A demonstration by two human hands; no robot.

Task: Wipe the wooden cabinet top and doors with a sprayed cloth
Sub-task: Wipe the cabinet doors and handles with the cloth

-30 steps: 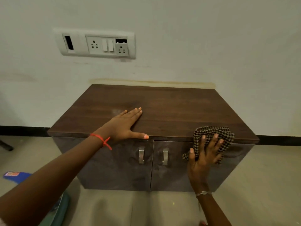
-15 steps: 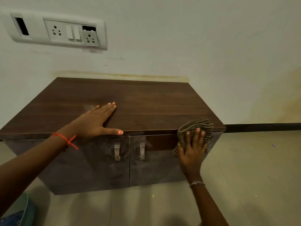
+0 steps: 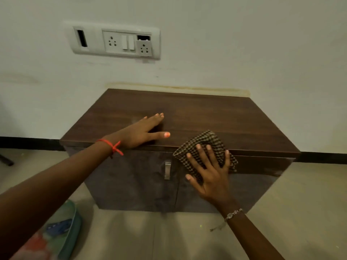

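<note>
A low dark wooden cabinet [image 3: 216, 117] stands against the wall, with two doors below its top. My left hand [image 3: 144, 132] lies flat on the top near the front edge, fingers together, thumb out. My right hand [image 3: 210, 175] presses a brown checked cloth [image 3: 204, 141] flat against the upper part of the right door [image 3: 249, 184], close to the middle seam. The cloth's upper edge laps over the front edge of the top. One metal handle [image 3: 167, 170] shows on the left door [image 3: 131, 181]; the right door's handle is hidden behind my hand and the cloth.
A white switch and socket panel [image 3: 114, 42] is on the wall above the cabinet. A green and blue object [image 3: 62, 229] lies on the floor at the lower left. A dark skirting strip [image 3: 323, 157] runs along the wall's base. Tiled floor surrounds the cabinet.
My right hand has slid the cloth leftward along the top of the right door, from the right corner to near the middle seam. My left hand stays on the top. The camera has shifted.
</note>
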